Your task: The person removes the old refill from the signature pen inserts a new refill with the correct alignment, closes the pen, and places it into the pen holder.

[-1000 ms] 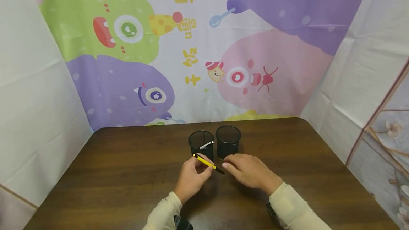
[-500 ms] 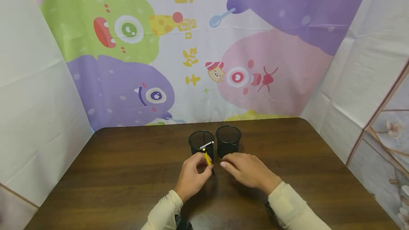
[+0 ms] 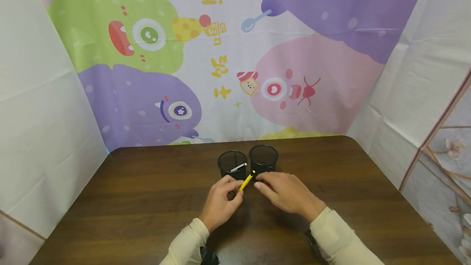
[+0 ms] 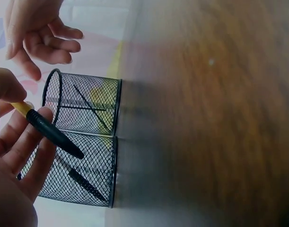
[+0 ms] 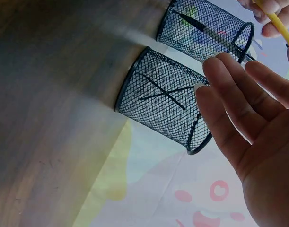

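Note:
My left hand point(image 3: 220, 203) pinches a yellow-and-black ballpoint pen point(image 3: 245, 182) between thumb and fingers, in front of two black mesh pen cups. In the left wrist view its black grip end point(image 4: 56, 135) points down toward the cups; the yellow end leans to the upper right in the head view. Inside the left cup point(image 3: 225, 169) stands a white pen point(image 3: 238, 167) with a dark grip. The right cup point(image 3: 263, 162) holds thin black sticks point(image 5: 165, 92), crossed. Close before this cup hovers my right hand point(image 3: 290, 193), fingers loosely extended and holding nothing.
The cups stand side by side toward the back of a dark wooden table point(image 3: 147, 199). Behind it hangs a cartoon-printed cloth point(image 3: 228, 117), with pale cloth walls at left point(image 3: 48, 93) and right point(image 3: 393, 105).
The yellow pen has turned in my left fingers: its yellow end swung from upper left, through upright, to upper right. Both hands and the cups stay nearly in place.

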`<state>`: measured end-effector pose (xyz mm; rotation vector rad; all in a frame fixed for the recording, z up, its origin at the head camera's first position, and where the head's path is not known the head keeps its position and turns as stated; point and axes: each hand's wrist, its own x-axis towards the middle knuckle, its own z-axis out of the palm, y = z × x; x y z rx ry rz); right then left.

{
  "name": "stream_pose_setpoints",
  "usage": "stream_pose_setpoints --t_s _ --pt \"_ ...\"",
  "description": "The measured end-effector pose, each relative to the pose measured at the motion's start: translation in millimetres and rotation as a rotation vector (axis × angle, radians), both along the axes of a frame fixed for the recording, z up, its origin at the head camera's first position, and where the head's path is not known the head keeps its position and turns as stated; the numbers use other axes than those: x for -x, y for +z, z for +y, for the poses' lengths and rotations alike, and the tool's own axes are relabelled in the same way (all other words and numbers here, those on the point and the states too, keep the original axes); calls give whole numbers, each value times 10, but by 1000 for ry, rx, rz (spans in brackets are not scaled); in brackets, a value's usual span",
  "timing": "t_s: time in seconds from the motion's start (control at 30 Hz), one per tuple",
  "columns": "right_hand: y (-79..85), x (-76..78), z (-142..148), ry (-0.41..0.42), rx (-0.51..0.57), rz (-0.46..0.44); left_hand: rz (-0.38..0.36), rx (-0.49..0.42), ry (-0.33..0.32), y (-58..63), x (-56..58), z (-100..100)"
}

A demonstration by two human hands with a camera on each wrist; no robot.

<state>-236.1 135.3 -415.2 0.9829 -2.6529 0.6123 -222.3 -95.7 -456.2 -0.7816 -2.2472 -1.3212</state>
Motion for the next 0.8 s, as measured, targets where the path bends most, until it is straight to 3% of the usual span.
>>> stream_pose_setpoints --t_s 0.17,0.43,0.8 --pt "27 3 5 -5 18 10 8 101 41 14 -1 -25" --pt "52 10 19 -11 28 16 46 191 33 25 2 -48" --pt "18 22 3 85 12 84 7 226 28 -2 17 -58"
